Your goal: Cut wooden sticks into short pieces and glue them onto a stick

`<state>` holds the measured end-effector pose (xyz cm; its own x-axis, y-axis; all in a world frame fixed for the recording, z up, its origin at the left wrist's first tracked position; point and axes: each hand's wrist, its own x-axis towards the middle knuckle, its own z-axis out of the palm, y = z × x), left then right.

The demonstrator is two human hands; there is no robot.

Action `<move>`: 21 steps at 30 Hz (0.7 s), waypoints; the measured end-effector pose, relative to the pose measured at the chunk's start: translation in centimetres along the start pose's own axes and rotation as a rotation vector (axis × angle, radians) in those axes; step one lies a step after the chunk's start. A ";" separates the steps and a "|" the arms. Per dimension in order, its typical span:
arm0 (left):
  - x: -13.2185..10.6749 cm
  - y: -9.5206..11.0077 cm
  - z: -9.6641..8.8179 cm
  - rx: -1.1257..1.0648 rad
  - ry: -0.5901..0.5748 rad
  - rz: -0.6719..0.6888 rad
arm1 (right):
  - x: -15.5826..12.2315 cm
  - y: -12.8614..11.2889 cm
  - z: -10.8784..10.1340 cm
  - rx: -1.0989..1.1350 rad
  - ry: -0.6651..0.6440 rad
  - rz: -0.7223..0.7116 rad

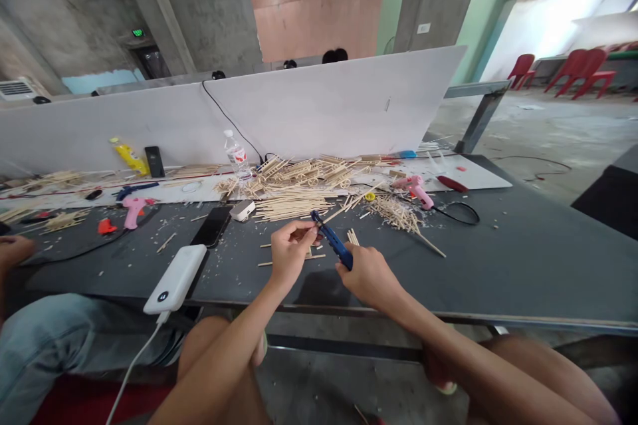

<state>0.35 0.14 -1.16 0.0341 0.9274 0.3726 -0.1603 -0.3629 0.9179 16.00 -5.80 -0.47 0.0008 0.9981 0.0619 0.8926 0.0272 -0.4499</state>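
Observation:
My right hand (371, 273) is wrapped round a blue pliers-like cutter (336, 243), its dark jaws pointing up and left. The jaws meet a thin wooden stick (343, 210) just beside the fingertips of my left hand (292, 249). Those fingers are pinched together at the stick's near end, and the stick slants away up and right. Whether the jaws are closed is too small to tell. Below the hands, several cut sticks (269, 264) lie on the dark table (523, 255). A few short pieces (353, 237) lie just behind my right hand.
Behind my hands lie a row of sticks (294, 207), assembled stick frames (319, 171) and a scrap pile (399, 212). Pink glue guns (417, 191) sit at both sides. A power bank (175, 279) rests on a phone (212, 227) at left. A co-worker's hand (14, 249) shows far left.

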 end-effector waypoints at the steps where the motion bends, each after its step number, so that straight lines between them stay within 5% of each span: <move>1: 0.1 0.1 0.0 -0.009 -0.003 -0.008 | 0.0 0.0 0.0 -0.005 0.000 0.000; 10: 1.0 -0.2 -0.1 -0.064 0.015 -0.140 | 0.3 0.7 -0.3 -0.008 0.008 0.044; 14: 1.6 -0.9 -1.0 0.414 -0.189 -0.070 | 0.5 1.8 -0.8 0.020 0.022 0.063; 17: 2.1 -1.9 -1.4 0.850 -0.351 0.140 | 0.5 2.2 -1.4 0.052 0.039 0.051; 21: 2.7 -3.6 -1.2 1.079 -0.445 0.276 | 0.2 1.7 -2.5 0.174 0.035 0.025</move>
<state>-0.19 4.06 -3.65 0.5007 0.7705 0.3945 0.6864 -0.6311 0.3614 18.63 -5.72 1.01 0.0404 0.9961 0.0788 0.8008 0.0148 -0.5988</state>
